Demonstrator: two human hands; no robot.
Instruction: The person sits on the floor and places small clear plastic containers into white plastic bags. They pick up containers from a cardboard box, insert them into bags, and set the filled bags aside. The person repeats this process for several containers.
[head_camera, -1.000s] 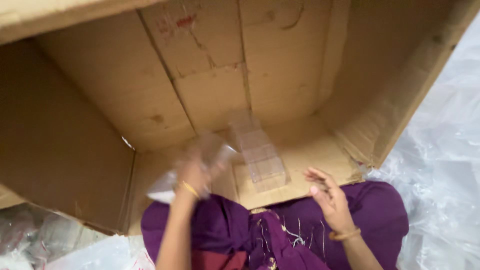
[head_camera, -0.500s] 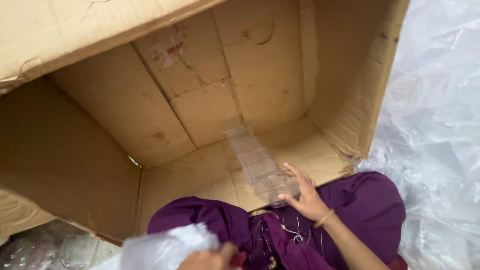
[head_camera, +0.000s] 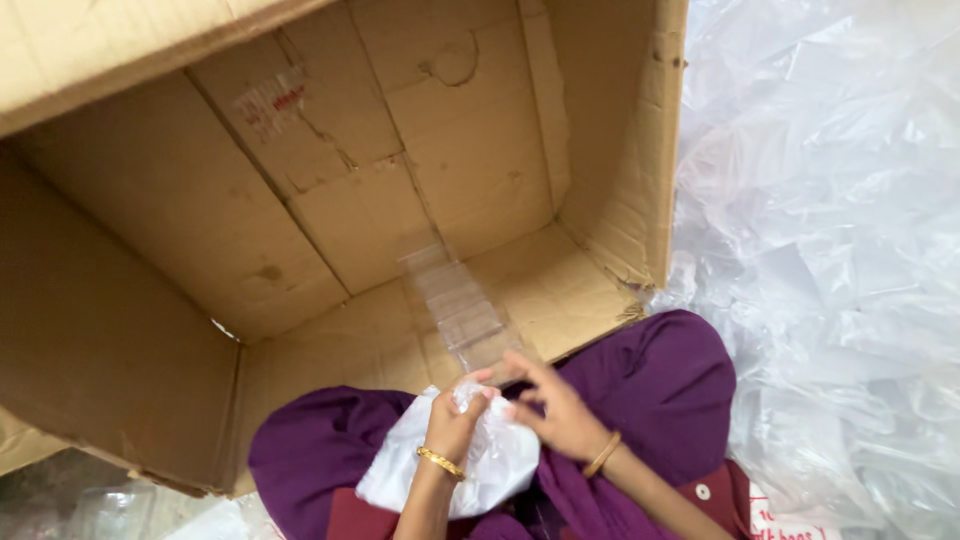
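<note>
My left hand (head_camera: 452, 422) and my right hand (head_camera: 553, 405) meet over my lap, both pinching the top of a crumpled white plastic bag (head_camera: 462, 462). The bag rests on my purple clothing (head_camera: 650, 385). Just ahead of my fingers a row of small clear plastic packets (head_camera: 458, 305) lies along the lower flap of a large open cardboard box (head_camera: 330, 230) tipped on its side. Each wrist carries a gold bangle.
A big heap of crinkled clear plastic sheeting (head_camera: 830, 250) fills the right side. More clear plastic (head_camera: 110, 510) lies at the bottom left beside the box's flap (head_camera: 110, 370). The box's right wall (head_camera: 630, 140) stands near my right knee.
My left hand brought the white bag up from the lower left onto my lap. My right hand left the clear packets and joined it on the bag. The view shifted left.
</note>
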